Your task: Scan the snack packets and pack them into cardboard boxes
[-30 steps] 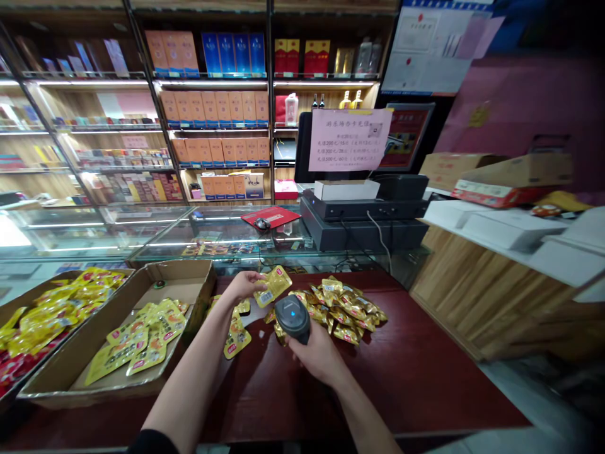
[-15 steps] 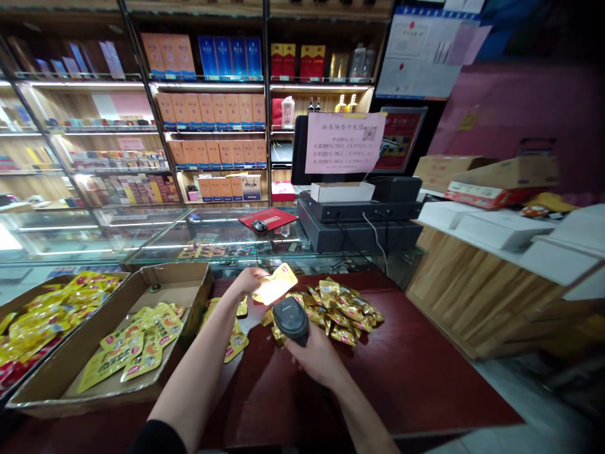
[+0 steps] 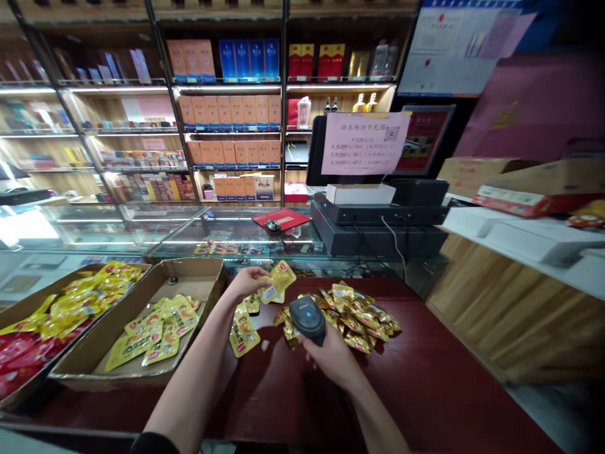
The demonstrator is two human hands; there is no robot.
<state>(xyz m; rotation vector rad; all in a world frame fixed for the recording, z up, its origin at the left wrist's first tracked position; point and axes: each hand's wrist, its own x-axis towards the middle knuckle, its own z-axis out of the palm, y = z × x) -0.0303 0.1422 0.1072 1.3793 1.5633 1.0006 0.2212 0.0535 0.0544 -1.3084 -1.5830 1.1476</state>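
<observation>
My left hand (image 3: pixel 249 282) pinches a yellow snack packet (image 3: pixel 280 277) by its edge above the table, with a barcode patch showing on it. Facing it from the right is a dark handheld barcode scanner (image 3: pixel 308 315), a small blue light lit on top; my right hand (image 3: pixel 331 358) is wrapped round its handle. Behind and right of the scanner lies a heap of gold packets (image 3: pixel 362 315) on the dark red table (image 3: pixel 425 378). More yellow packets (image 3: pixel 244 334) rest beside my left forearm, partly hidden by it.
At the left stand an open cardboard box (image 3: pixel 208 277) with several flat yellow packets and another box (image 3: pixel 14 403) of yellow and red packets. Beyond the table are a glass counter (image 3: pixel 170 243), a mouse (image 3: pixel 272 225) and a monitor (image 3: pixel 317 145) with a pink sign.
The bright scanner light on the packet has gone out, and a blue light shows on the scanner. The packet is tilted more upright. The view has turned slightly left.
</observation>
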